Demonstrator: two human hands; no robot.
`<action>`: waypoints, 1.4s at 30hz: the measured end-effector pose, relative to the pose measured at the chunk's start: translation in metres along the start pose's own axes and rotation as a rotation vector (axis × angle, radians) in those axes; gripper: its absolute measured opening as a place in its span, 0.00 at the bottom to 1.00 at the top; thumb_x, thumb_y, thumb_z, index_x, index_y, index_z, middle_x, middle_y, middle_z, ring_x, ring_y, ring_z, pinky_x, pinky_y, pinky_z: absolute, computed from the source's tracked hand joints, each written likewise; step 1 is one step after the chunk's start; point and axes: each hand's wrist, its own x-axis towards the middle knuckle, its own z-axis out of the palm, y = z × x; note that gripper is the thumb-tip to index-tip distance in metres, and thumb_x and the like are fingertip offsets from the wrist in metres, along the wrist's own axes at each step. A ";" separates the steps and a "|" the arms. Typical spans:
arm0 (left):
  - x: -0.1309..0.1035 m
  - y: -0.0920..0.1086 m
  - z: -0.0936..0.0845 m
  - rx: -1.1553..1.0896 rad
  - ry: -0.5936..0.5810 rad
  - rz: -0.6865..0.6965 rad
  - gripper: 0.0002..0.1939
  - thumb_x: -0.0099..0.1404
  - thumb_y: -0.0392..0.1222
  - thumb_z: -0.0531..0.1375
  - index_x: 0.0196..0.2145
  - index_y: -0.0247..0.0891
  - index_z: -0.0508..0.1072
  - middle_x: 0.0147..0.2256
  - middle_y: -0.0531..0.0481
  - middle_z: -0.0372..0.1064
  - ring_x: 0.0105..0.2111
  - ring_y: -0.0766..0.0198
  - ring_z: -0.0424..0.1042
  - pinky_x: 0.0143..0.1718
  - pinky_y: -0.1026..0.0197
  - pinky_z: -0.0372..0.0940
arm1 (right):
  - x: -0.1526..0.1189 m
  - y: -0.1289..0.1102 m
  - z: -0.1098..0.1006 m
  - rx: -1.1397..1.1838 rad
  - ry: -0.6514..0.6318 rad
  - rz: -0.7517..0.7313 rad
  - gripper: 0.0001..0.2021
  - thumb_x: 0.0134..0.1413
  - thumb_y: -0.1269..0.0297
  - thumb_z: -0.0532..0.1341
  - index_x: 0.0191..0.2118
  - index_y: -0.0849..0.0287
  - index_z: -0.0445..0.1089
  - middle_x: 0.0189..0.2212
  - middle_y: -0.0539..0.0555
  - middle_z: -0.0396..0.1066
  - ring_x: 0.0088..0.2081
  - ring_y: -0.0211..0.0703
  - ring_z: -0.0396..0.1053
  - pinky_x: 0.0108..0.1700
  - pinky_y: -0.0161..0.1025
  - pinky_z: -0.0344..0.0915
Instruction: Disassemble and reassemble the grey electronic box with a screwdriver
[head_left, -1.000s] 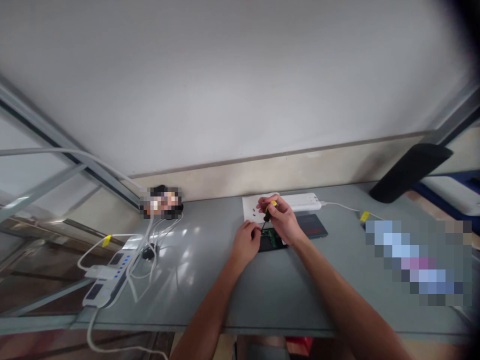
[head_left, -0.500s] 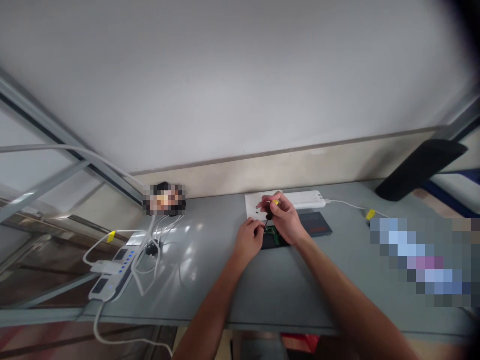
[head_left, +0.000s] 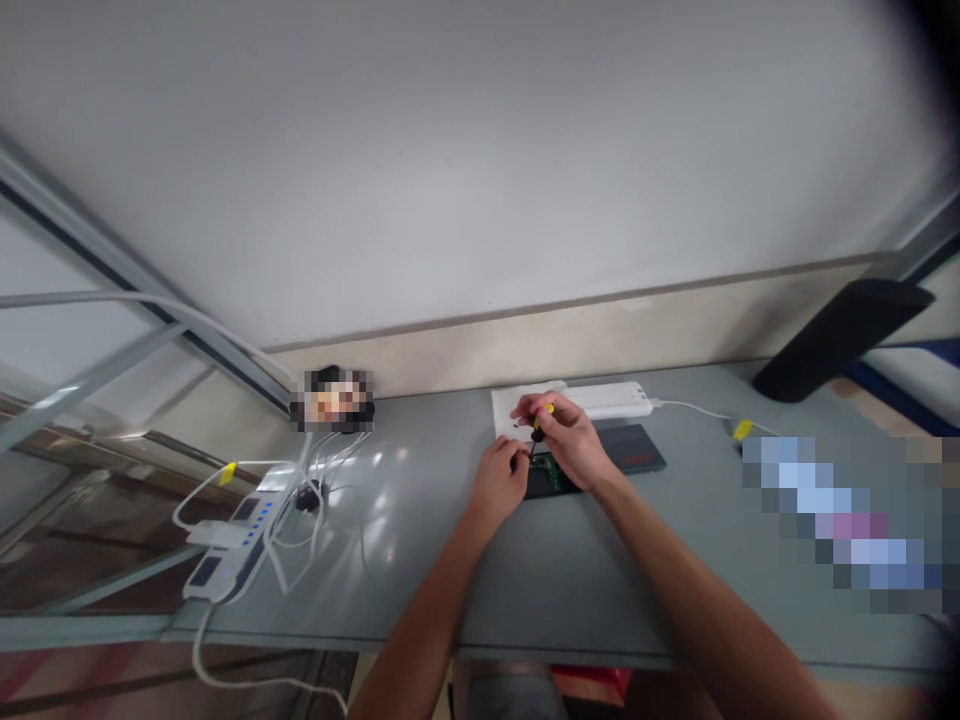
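My right hand [head_left: 571,440] is closed round a small screwdriver [head_left: 538,424] with a yellow and black handle. Its thin shaft points down at a black, flat device [head_left: 551,484] with a green circuit board [head_left: 541,462] exposed. At the device's left edge, my left hand [head_left: 501,474] has its fingers curled onto it near the screwdriver's tip; the exact fingertip contact is too small to make out. Behind the hands lies a white sheet [head_left: 504,405] with tiny dark bits on it, possibly screws. A dark flat panel [head_left: 634,448] with reddish markings rests right of the device.
A white power strip [head_left: 615,399] lies behind the panel, its cable running right. Another power strip [head_left: 217,570] with tangled white cables sits on the left of the grey table [head_left: 420,580]. A black cylindrical object [head_left: 840,340] leans at the back right. Blurred items flank the table.
My right hand has turned the screwdriver slightly, so more of its yellow handle shows. My left hand stays at the device's edge.
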 end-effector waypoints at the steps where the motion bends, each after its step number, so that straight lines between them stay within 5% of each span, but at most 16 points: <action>1: 0.000 0.000 0.000 -0.002 0.000 0.001 0.13 0.69 0.29 0.53 0.35 0.40 0.74 0.36 0.50 0.71 0.41 0.62 0.72 0.50 0.59 0.66 | 0.000 0.001 0.002 0.012 0.001 0.001 0.14 0.57 0.52 0.69 0.33 0.53 0.68 0.45 0.54 0.74 0.43 0.44 0.74 0.49 0.46 0.69; 4: 0.000 0.000 0.000 -0.012 -0.003 0.002 0.12 0.70 0.29 0.53 0.35 0.40 0.74 0.36 0.50 0.71 0.41 0.62 0.72 0.50 0.60 0.66 | 0.000 0.006 0.007 0.012 0.057 -0.011 0.18 0.55 0.53 0.71 0.32 0.53 0.60 0.36 0.50 0.75 0.32 0.39 0.72 0.40 0.42 0.70; 8: 0.000 0.001 0.000 -0.009 -0.009 -0.008 0.12 0.70 0.30 0.52 0.35 0.39 0.75 0.37 0.50 0.71 0.41 0.62 0.72 0.49 0.60 0.66 | 0.001 0.011 0.008 -0.070 0.118 -0.019 0.20 0.58 0.44 0.66 0.34 0.52 0.60 0.21 0.43 0.59 0.20 0.34 0.54 0.24 0.35 0.55; 12: 0.000 0.000 0.000 -0.009 -0.014 0.000 0.12 0.70 0.30 0.52 0.36 0.39 0.75 0.37 0.49 0.71 0.41 0.62 0.72 0.49 0.60 0.66 | 0.002 0.008 0.006 -0.042 0.058 -0.001 0.22 0.66 0.39 0.53 0.39 0.53 0.69 0.24 0.48 0.59 0.26 0.39 0.59 0.30 0.39 0.60; 19: -0.001 -0.002 0.001 -0.019 0.007 0.017 0.11 0.70 0.30 0.53 0.35 0.39 0.73 0.36 0.50 0.71 0.40 0.62 0.72 0.49 0.60 0.66 | 0.002 0.002 0.003 0.063 0.084 0.003 0.19 0.53 0.51 0.72 0.34 0.53 0.61 0.34 0.50 0.73 0.32 0.40 0.70 0.37 0.39 0.67; 22: -0.001 -0.003 0.001 -0.013 -0.006 0.007 0.12 0.70 0.30 0.52 0.35 0.39 0.74 0.36 0.50 0.71 0.41 0.62 0.72 0.49 0.60 0.66 | 0.001 0.006 0.002 0.067 0.085 0.000 0.21 0.55 0.51 0.71 0.32 0.52 0.57 0.20 0.42 0.61 0.21 0.34 0.58 0.25 0.33 0.56; 25: 0.000 -0.003 0.001 -0.005 -0.013 0.000 0.13 0.70 0.30 0.52 0.36 0.39 0.75 0.37 0.49 0.71 0.41 0.62 0.72 0.50 0.60 0.66 | 0.001 0.007 0.001 0.091 0.056 0.014 0.17 0.62 0.44 0.63 0.37 0.52 0.65 0.19 0.42 0.52 0.20 0.34 0.49 0.24 0.34 0.49; 30: -0.001 -0.002 0.001 0.010 -0.028 -0.012 0.13 0.71 0.31 0.53 0.37 0.40 0.77 0.37 0.49 0.71 0.42 0.61 0.72 0.50 0.59 0.66 | 0.000 0.000 -0.001 0.137 -0.032 0.021 0.15 0.62 0.48 0.64 0.35 0.56 0.73 0.29 0.52 0.65 0.30 0.40 0.63 0.33 0.39 0.60; 34: -0.001 -0.002 0.000 0.014 -0.027 -0.021 0.14 0.71 0.32 0.53 0.39 0.40 0.78 0.38 0.49 0.72 0.41 0.61 0.72 0.50 0.59 0.66 | -0.001 -0.002 -0.002 0.154 -0.004 0.025 0.14 0.56 0.56 0.70 0.31 0.56 0.67 0.41 0.52 0.71 0.34 0.39 0.70 0.36 0.39 0.64; 38: -0.001 -0.001 -0.001 0.015 -0.034 -0.021 0.14 0.70 0.31 0.53 0.38 0.40 0.78 0.38 0.49 0.72 0.40 0.62 0.72 0.49 0.59 0.66 | 0.001 0.002 -0.003 0.112 0.061 0.012 0.19 0.54 0.57 0.72 0.30 0.54 0.59 0.25 0.45 0.66 0.23 0.34 0.61 0.26 0.35 0.55; 42: -0.001 0.000 -0.001 0.013 -0.021 -0.017 0.13 0.70 0.29 0.52 0.39 0.40 0.76 0.37 0.50 0.71 0.39 0.62 0.72 0.48 0.60 0.66 | 0.002 0.004 -0.003 0.113 0.039 -0.010 0.15 0.63 0.45 0.62 0.37 0.52 0.67 0.21 0.44 0.56 0.22 0.36 0.53 0.26 0.36 0.54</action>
